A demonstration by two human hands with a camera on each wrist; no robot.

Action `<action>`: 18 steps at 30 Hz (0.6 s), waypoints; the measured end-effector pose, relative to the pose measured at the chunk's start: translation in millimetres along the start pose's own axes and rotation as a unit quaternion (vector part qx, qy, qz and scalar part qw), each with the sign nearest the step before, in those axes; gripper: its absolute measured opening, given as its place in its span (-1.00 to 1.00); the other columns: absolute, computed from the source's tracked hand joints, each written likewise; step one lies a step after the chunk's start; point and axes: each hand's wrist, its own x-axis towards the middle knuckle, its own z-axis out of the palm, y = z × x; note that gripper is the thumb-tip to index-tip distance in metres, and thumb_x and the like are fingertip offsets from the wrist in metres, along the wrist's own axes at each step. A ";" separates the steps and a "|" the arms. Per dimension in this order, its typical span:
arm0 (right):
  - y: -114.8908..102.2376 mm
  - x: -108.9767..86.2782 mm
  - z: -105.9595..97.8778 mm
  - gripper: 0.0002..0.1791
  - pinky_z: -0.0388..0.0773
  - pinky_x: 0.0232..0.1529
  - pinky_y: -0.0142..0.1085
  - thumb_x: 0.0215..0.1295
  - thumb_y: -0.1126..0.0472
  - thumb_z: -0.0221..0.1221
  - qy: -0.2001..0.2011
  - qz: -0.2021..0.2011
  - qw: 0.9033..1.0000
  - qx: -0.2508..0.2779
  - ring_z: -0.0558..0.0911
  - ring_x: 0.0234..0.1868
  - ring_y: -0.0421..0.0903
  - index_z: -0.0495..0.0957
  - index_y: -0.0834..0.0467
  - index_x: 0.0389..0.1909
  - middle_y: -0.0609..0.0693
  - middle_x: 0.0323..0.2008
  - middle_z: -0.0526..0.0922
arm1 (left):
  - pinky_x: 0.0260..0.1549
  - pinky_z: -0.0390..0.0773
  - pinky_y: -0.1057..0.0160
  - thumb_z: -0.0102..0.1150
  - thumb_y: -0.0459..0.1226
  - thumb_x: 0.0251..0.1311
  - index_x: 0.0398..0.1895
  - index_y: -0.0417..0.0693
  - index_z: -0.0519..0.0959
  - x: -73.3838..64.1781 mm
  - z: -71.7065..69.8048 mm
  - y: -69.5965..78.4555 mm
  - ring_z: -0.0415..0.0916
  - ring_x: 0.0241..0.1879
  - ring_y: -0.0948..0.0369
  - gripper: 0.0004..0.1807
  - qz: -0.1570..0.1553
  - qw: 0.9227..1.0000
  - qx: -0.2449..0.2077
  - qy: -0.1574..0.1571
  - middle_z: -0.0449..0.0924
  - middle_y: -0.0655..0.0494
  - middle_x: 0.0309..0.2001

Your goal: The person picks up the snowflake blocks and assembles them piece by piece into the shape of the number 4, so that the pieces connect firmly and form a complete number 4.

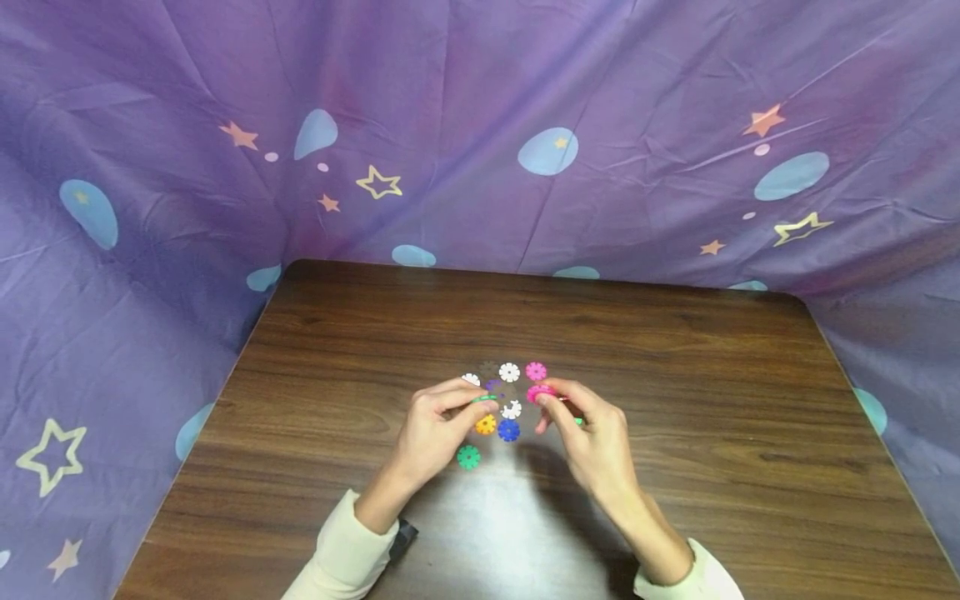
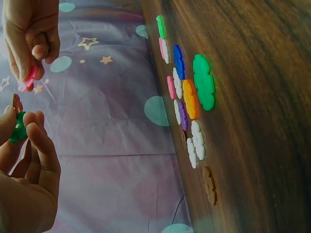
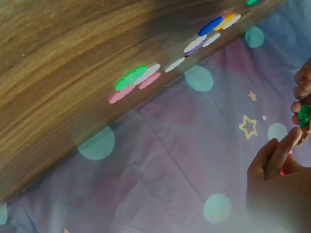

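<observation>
Over the middle of the table both hands are raised, a short gap apart. My left hand pinches a green notched plastic disc between thumb and fingers. A brown disc sticks up from the green one, seemingly slotted into it. On the other side my right hand pinches a pink notched disc by its edge, its fingers covering part of it. Below the hands lie loose discs: a blue one, an orange one and a green one nearer the person.
Further back on the wooden table lie a white disc, a pink disc and a dark brown disc. Several more discs are partly hidden by the hands. A purple patterned cloth hangs around the table's back and sides.
</observation>
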 end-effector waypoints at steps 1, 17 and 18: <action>0.5 0.4 0.1 -0.84 0.61 -0.29 -0.56 0.37 0.33 0.29 -0.001 -0.010 1.000 -0.001 0.70 -0.53 -0.26 0.75 0.10 -0.10 -0.07 -0.39 0.80 | -0.32 0.69 0.37 0.45 -0.33 0.18 -0.24 -0.20 0.81 0.0 0.2 0.0 0.64 -0.34 0.35 -0.87 0.000 1.000 0.000 -0.001 0.80 0.00 -0.28; 0.9 5.5 3.6 -0.83 0.60 -0.22 -0.55 0.39 0.33 0.28 -0.023 -0.046 0.999 -0.008 0.68 -0.50 -0.30 0.76 0.07 -0.09 -0.12 -0.42 0.74 | -0.39 0.66 0.37 0.46 -0.31 0.19 -0.25 -0.16 0.81 0.8 0.5 -0.9 0.60 -0.38 0.37 -0.88 0.003 1.000 0.005 -0.009 0.80 0.04 -0.31; 1.3 5.8 4.1 -0.83 0.60 -0.21 -0.56 0.38 0.33 0.28 -0.024 -0.048 0.999 -0.006 0.68 -0.51 -0.30 0.76 0.06 -0.10 -0.11 -0.42 0.74 | -0.38 0.67 0.36 0.46 -0.30 0.19 -0.24 -0.16 0.81 0.8 0.4 -0.9 0.61 -0.38 0.37 -0.87 0.003 1.000 0.005 -0.010 0.80 0.04 -0.30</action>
